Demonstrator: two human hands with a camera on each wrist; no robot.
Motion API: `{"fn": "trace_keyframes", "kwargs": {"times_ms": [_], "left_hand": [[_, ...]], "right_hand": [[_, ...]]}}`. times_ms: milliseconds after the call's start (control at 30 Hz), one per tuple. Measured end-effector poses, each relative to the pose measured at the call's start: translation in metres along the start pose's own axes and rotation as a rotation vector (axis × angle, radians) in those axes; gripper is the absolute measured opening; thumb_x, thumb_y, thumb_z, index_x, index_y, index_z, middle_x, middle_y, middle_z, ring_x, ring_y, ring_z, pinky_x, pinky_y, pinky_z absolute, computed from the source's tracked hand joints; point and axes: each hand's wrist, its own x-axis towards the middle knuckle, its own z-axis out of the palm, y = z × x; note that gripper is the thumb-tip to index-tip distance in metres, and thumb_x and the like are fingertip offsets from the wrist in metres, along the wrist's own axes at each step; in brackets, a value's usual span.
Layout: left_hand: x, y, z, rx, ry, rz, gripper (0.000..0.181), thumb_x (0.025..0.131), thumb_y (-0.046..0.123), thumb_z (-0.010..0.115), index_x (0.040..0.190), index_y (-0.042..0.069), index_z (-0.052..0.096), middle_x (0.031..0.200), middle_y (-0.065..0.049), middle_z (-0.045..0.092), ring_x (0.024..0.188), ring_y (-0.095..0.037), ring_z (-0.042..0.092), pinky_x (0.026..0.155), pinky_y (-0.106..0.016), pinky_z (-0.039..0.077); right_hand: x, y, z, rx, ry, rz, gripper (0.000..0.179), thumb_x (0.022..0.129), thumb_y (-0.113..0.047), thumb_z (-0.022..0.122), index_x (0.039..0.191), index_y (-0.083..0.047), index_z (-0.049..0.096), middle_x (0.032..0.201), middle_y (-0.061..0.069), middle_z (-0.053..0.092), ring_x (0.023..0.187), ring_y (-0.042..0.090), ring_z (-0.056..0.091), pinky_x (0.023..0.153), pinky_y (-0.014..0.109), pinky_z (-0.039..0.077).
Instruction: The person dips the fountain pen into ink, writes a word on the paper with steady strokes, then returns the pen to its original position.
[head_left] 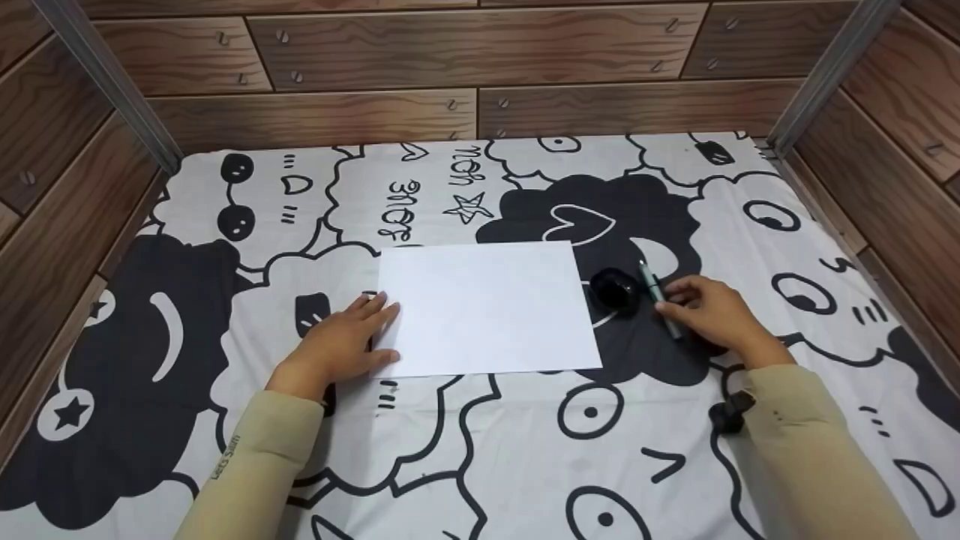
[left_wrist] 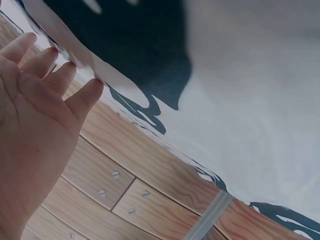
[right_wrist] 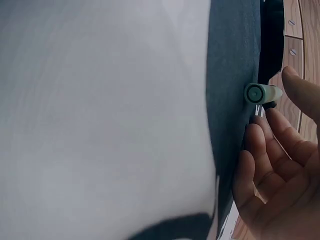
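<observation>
Over this cartoon-print cloth [head_left: 525,450], my left hand [head_left: 337,346] rests, fingers spread, on the white paper [head_left: 487,307] while my right hand [head_left: 709,309], loosely open, is at the green pen [head_left: 651,284] right of it (seemingly a pick-up, calling for a pinch).

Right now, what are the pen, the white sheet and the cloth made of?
Pen: probably smooth plastic; its pale green end looks round and moulded.
Sheet: almost surely paper, matte, thin and flat with crisp edges.
Cloth: likely matte fabric, since its edge ripples softly; fibre unclear.
</observation>
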Motion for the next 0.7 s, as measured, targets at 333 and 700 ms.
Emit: {"fn": "trace_keyframes", "kwargs": {"times_ms": [333, 700], "left_hand": [[0.0012, -0.0003, 0.0011, 0.012, -0.012, -0.011, 0.070, 0.090, 0.043, 0.062, 0.148, 0.014, 0.036, 0.154, -0.011, 0.026, 0.141, -0.034, 0.018, 0.108, -0.058, 0.024], [0.0006, 0.0000, 0.0004, 0.005, -0.021, -0.016, 0.069, 0.090, 0.044, 0.061, 0.149, 0.015, 0.035, 0.155, -0.010, 0.025, 0.142, -0.033, 0.017, 0.108, -0.058, 0.022]], "right_hand": [[0.0037, -0.0024, 0.0042, -0.025, 0.018, 0.009, 0.042, 0.090, -0.033, 0.067, 0.108, 0.005, 0.064, 0.095, 0.015, 0.068, 0.081, 0.022, 0.063, 0.066, 0.028, 0.047], [0.0082, -0.0062, 0.0100, -0.088, 0.054, 0.015, 0.036, 0.088, -0.032, 0.069, 0.096, 0.003, 0.066, 0.088, 0.014, 0.068, 0.075, 0.024, 0.061, 0.064, 0.033, 0.046]]}}
